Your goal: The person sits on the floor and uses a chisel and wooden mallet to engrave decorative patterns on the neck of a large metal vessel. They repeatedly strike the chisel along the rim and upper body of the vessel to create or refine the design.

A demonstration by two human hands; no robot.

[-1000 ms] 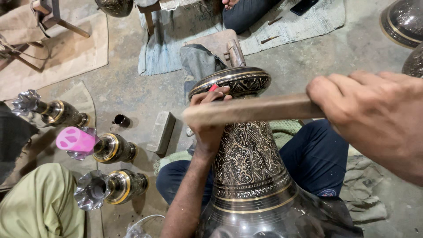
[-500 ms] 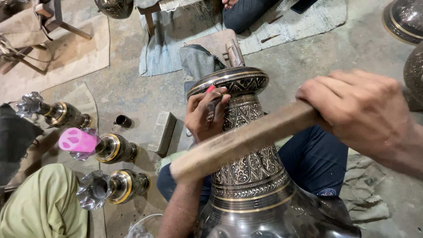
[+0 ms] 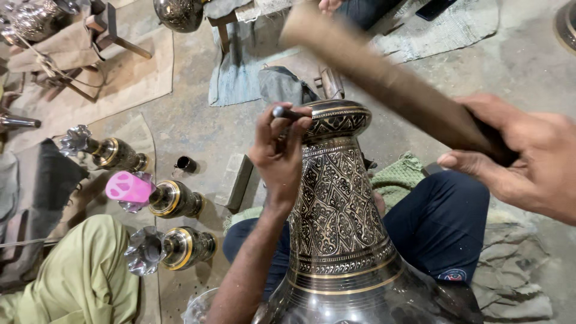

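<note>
A tall engraved metal vase stands between the person's knees, its neck rising to a flared rim just right of the left hand's grip. The concrete floor spreads beyond it, with a light blue cloth lying past the rim. The wooden mallet slants up and leftward from the right hand, whose grip is clamped around its lower end, well above and right of the vase rim; the mallet's far end is blurred. The left hand pinches a small dark chisel, fingers closed on it, its tip set against the rim. Left of that grip, three smaller metal vases lie on their sides on a mat, one capped with a pink object; a small dark cup sits near them.
</note>
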